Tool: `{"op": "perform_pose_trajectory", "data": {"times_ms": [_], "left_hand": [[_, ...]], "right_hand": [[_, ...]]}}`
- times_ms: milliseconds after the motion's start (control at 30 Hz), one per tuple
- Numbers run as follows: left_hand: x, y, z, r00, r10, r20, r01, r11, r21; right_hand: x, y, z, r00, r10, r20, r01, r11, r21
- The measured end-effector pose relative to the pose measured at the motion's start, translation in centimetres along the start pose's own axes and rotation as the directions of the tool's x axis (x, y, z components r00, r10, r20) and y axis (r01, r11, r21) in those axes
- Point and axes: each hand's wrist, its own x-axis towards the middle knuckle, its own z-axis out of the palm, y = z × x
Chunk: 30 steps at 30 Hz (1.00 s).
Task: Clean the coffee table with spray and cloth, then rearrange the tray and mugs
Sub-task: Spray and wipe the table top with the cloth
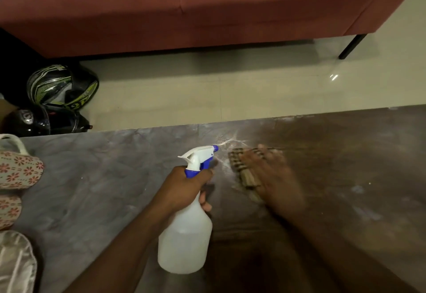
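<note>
My left hand (184,189) grips the neck of a white spray bottle (185,242) with a blue and white trigger head, its nozzle pointing right at a wet patch on the coffee table (92,177). My right hand (272,177), blurred, lies flat with spread fingers on a striped brown cloth (239,168) and presses it onto the marbled tabletop just right of the nozzle. No tray or mugs are in view.
Floral fabric bags (18,170) sit at the table's left edge. Two helmets (62,87) lie on the tiled floor beyond the far left corner. A red sofa (184,11) stands past the strip of floor, with a black leg (351,47) at right.
</note>
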Motion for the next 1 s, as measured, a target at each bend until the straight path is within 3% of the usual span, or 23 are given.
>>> {"op": "perform_pose_trajectory", "data": {"times_ms": [67, 133, 167, 233, 333, 433, 500, 567, 633, 700, 767, 867, 933, 1000], "left_hand": [[-0.1, -0.3, -0.9, 1.0, -0.007, 0.004, 0.008, 0.998, -0.056], [-0.3, -1.1, -1.8, 1.0, -0.015, -0.018, 0.014, 0.999, -0.052], [-0.5, -1.5, -2.1, 0.999, -0.018, -0.033, 0.016, 0.999, -0.049], [-0.8, -2.9, -2.8, 0.997, -0.029, -0.077, 0.024, 0.998, -0.063], [-1.2, -4.9, -4.0, 0.988, -0.048, -0.146, 0.026, 0.989, -0.145], [-2.3, -6.0, -5.4, 0.99, -0.056, -0.13, 0.025, 0.973, -0.227], [-3.0, -7.0, -6.5, 0.99, -0.061, -0.129, 0.029, 0.972, -0.234], [-3.4, -7.7, -7.7, 0.991, -0.049, -0.122, 0.02, 0.973, -0.229], [-3.3, -8.1, -8.7, 0.992, -0.032, -0.119, 0.003, 0.971, -0.238], [-3.3, -8.9, -9.9, 0.992, -0.022, -0.125, -0.007, 0.973, -0.231], [-3.3, -9.4, -10.7, 0.992, -0.008, -0.126, -0.019, 0.978, -0.208], [-3.6, -9.9, -11.8, 0.998, 0.017, -0.058, -0.032, 0.963, -0.267], [-3.6, -10.1, -12.8, 0.999, 0.041, 0.005, -0.037, 0.937, -0.346], [-3.7, -10.4, -13.8, 0.997, 0.047, 0.062, -0.018, 0.912, -0.41]], "right_hand": [[0.1, 4.1, -0.9, 0.965, 0.257, -0.053, -0.258, 0.966, -0.014], [4.0, 5.6, -1.4, 0.844, 0.526, -0.1, -0.523, 0.85, 0.056], [6.5, 4.7, -1.2, 0.804, 0.587, -0.096, -0.582, 0.809, 0.077], [10.3, -0.2, 0.3, 0.861, 0.501, -0.088, -0.497, 0.865, 0.062], [8.0, -8.3, 2.2, 0.995, 0.088, -0.04, -0.084, 0.993, 0.081], [2.5, -6.7, 0.9, 0.99, -0.131, 0.06, 0.127, 0.99, 0.069], [2.2, -3.3, 0.2, 0.997, 0.067, 0.025, -0.067, 0.997, 0.028], [5.0, -2.0, 0.0, 0.924, 0.38, -0.045, -0.378, 0.925, 0.044], [9.2, -4.7, 0.6, 0.84, 0.532, -0.106, -0.529, 0.847, 0.055], [11.6, -10.0, 1.6, 0.893, 0.446, -0.061, -0.439, 0.892, 0.108], [9.7, -14.9, 2.4, 0.986, 0.168, -0.018, -0.166, 0.981, 0.101], [1.6, -16.3, 2.1, 0.992, -0.116, 0.058, 0.112, 0.992, 0.065], [-1.7, -13.3, 1.3, 0.987, -0.145, 0.071, 0.143, 0.989, 0.026], [-1.5, -10.3, 0.8, 0.996, 0.056, 0.064, -0.056, 0.998, 0.006]]}}
